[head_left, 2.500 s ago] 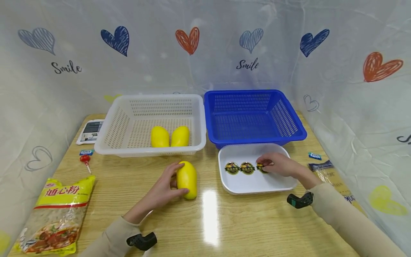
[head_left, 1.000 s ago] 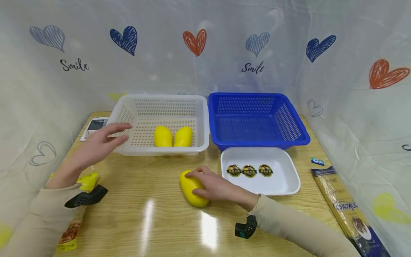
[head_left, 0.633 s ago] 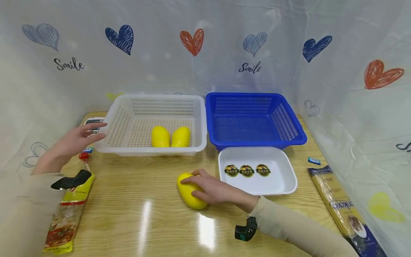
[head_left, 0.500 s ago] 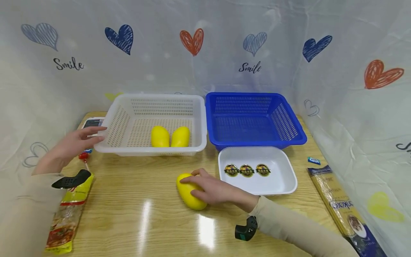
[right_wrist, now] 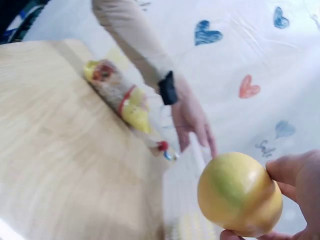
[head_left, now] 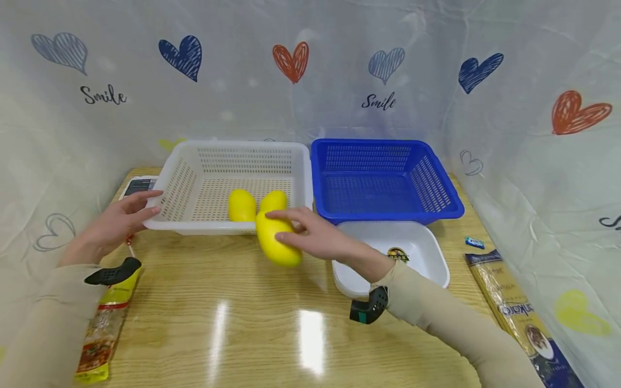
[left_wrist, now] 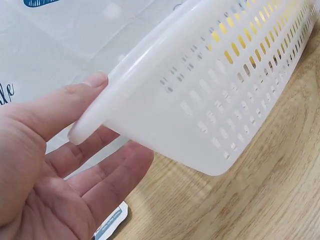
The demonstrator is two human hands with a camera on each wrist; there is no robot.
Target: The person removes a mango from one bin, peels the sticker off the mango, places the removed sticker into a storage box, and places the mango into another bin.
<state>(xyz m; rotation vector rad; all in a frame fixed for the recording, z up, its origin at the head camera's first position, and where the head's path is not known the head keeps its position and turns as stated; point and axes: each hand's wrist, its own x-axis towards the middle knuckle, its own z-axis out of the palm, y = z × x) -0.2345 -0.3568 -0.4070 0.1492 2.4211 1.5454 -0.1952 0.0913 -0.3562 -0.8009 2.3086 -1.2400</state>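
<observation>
My right hand (head_left: 312, 234) grips a yellow mango (head_left: 274, 242), thumb and fingers round its sides. The mango is lifted off the table and overlaps the front rim of the white basket (head_left: 225, 226) in the head view. Two other mangoes, one left (head_left: 241, 205) and one partly hidden behind the held one (head_left: 274, 200), lie inside that basket. My left hand (head_left: 116, 221) holds the basket's left front corner. In the left wrist view its thumb presses the rim (left_wrist: 115, 85) while the fingers reach underneath.
A blue basket (head_left: 368, 196) stands right of the white one. Before it is a white tray (head_left: 422, 242) with round stickers (head_left: 398, 253), partly covered by my right arm. A pasta bag (head_left: 104, 334) lies at left, a yellow-blue packet (head_left: 514, 307) at right.
My right hand has lifted the mango from the table and carried it forward to the white basket. My left hand has moved from the first mango to the basket's left corner and holds it.
</observation>
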